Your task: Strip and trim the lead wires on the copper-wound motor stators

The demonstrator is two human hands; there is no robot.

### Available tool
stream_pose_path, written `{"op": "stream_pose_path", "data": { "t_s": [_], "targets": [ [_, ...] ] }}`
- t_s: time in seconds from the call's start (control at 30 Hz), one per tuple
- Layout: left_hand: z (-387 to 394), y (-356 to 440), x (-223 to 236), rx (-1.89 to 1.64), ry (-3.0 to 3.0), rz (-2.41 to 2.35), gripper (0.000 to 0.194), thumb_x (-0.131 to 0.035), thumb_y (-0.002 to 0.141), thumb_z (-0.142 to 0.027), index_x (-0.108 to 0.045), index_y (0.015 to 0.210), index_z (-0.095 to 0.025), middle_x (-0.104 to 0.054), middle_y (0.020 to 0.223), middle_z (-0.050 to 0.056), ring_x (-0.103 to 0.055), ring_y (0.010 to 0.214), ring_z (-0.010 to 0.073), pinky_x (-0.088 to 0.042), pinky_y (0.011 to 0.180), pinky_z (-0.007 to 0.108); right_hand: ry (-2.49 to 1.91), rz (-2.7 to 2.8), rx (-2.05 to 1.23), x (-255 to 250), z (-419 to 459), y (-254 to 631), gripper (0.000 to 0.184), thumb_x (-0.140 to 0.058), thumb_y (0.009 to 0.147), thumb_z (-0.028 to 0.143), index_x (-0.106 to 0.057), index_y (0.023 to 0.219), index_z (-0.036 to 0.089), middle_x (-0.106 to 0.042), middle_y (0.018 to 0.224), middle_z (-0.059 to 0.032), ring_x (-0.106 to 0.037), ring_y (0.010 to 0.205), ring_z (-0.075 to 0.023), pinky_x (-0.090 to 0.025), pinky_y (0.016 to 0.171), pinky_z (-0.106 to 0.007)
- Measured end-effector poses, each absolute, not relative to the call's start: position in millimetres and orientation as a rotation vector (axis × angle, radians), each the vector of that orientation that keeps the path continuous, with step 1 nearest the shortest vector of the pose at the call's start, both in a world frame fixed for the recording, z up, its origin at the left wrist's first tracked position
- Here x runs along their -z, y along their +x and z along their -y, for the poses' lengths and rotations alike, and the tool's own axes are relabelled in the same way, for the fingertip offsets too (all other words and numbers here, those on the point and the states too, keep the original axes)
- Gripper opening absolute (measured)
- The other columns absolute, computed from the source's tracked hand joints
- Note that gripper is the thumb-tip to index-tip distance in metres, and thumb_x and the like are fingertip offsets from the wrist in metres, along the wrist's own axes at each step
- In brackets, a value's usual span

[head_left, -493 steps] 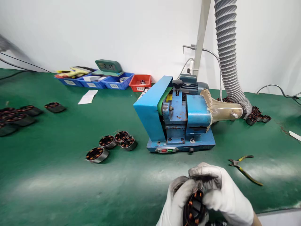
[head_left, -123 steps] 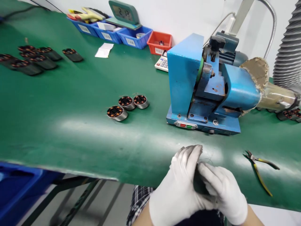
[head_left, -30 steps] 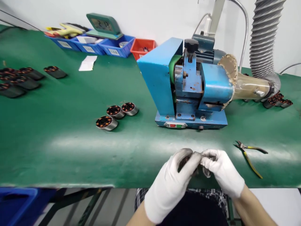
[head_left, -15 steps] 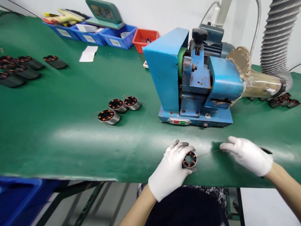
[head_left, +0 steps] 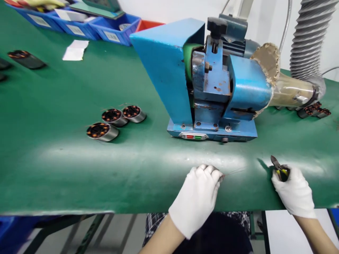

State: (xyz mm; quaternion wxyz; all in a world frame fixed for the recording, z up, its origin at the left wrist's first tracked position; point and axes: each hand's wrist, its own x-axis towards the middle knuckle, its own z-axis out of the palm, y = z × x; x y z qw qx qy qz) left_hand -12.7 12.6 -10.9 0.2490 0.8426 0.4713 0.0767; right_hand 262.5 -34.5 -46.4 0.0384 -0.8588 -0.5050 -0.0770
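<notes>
My left hand (head_left: 197,197), in a white glove, is closed over a small wound motor stator near the table's front edge. The hand hides nearly all of the stator. Thin wire ends (head_left: 235,171) stick out to the right from beside its fingertips. Further right, my gloved right hand (head_left: 295,194) grips a pair of diagonal cutters (head_left: 276,163) with dark jaws and yellow on the handles. The jaws point up and away, apart from the wires. Three stators (head_left: 108,133) with copper windings stand together on the table to the left.
A blue belt grinding machine (head_left: 212,91) stands behind my hands, with a grey ribbed hose (head_left: 304,42) at its right. Blue bins (head_left: 119,30) and a white paper (head_left: 76,50) lie at the back left. More stators (head_left: 314,110) sit at the far right.
My right hand has let go of the wire, moved right and picked up the cutters. My left hand has turned over the stator, hiding it. The view has shifted right.
</notes>
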Motion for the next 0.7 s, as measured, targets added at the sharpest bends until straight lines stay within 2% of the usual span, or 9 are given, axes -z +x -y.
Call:
{"op": "stream_pose_path", "data": {
  "t_s": [0.1,0.23,0.3,0.37,0.5,0.7],
  "targets": [
    [-4,-8,13,-0.186,2.337,-1.34,0.022,-0.037,0.087,-0.014,-0.058,0.091,-0.02,-0.057,0.084,0.005,-0.05,0.077,0.0254,-0.043,0.067,0.042,-2.474,1.415,-0.147,37,47,240,0.045,-0.046,0.073,0.032,-0.054,0.114,0.013,-0.059,0.108,-0.0156,-0.062,0.085,-0.0284,-0.049,0.072,-0.038],
    [8,0,16,-0.255,2.367,-1.375,0.024,-0.036,0.086,-0.012,-0.059,0.09,-0.018,-0.057,0.084,0.007,-0.049,0.078,0.0259,-0.043,0.069,0.043,-2.054,1.37,-1.391,17,67,209,0.046,-0.046,0.081,0.038,-0.054,0.118,0.012,-0.065,0.101,-0.0124,-0.063,0.087,-0.0247,-0.05,0.079,-0.036],
    [11,1,19,-0.291,2.367,-1.372,0.024,-0.037,0.085,-0.012,-0.059,0.091,-0.018,-0.058,0.086,0.008,-0.048,0.08,0.0263,-0.044,0.07,0.044,-1.891,1.359,-1.727,5,69,195,0.044,-0.049,0.083,0.038,-0.057,0.117,0.012,-0.067,0.098,-0.0111,-0.062,0.088,-0.0243,-0.049,0.082,-0.036],
    [12,2,21,-0.309,2.369,-1.357,0.023,-0.038,0.084,-0.011,-0.06,0.091,-0.017,-0.058,0.086,0.008,-0.048,0.08,0.0266,-0.044,0.069,0.043,-1.83,1.385,-1.778,-4,65,183,0.037,-0.049,0.084,0.035,-0.06,0.112,0.014,-0.067,0.095,-0.0092,-0.061,0.088,-0.0233,-0.048,0.082,-0.035],
    [12,1,22,-0.348,2.381,-1.348,0.023,-0.039,0.084,-0.011,-0.06,0.088,-0.017,-0.058,0.084,0.009,-0.048,0.08,0.0273,-0.044,0.07,0.044,-1.826,1.469,-1.723,-10,53,171,0.023,-0.046,0.084,0.029,-0.062,0.092,0.014,-0.065,0.082,-0.0056,-0.059,0.077,-0.0196,-0.047,0.072,-0.029],
    [12,1,23,-0.352,2.383,-1.336,0.023,-0.038,0.084,-0.012,-0.06,0.089,-0.017,-0.059,0.085,0.009,-0.049,0.079,0.0269,-0.045,0.071,0.045,-1.777,1.383,-1.819,-1,52,164,0.014,-0.043,0.087,0.027,-0.051,0.081,0.017,-0.052,0.065,0.0016,-0.048,0.062,-0.0126,-0.043,0.066,-0.026]
  ]
}}
